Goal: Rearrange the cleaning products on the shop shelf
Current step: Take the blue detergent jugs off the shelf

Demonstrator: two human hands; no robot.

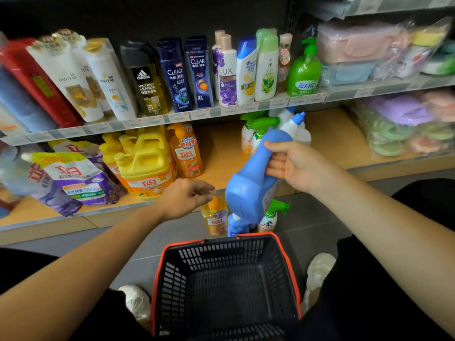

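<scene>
Your right grip (293, 166) is curling round the neck of the blue bottle (248, 190), fingers and thumb pinching it, and the bottle is hanging tilted in the air in front of the lower shelf (221, 156), cap pointing to one o'clock and heavy base swinging toward seven. Your left grip (187, 196) is hovering spread and holding nothing, just above the orange bottle (216, 217) standing on the floor. That is where trouble is likely waiting: the blue base is hanging right over the floor group, the orange bottle, a second blue bottle (236, 226) and a green sprayer (270, 216), all crowding together at twelve o'clock from the basket (221, 257). A careless swing could be knocking them over like skittles. Holding by the narrow neck alone is also risking a slip, since the weight is sitting low. The bare stretch of shelf is lying between the orange pump bottle (187, 151) at ten o'clock and the shelf sprayers (258, 129) at one; going in at a tilt could be clipping those sprayer triggers, and the overhanging upper shelf edge may be catching the cap.
</scene>
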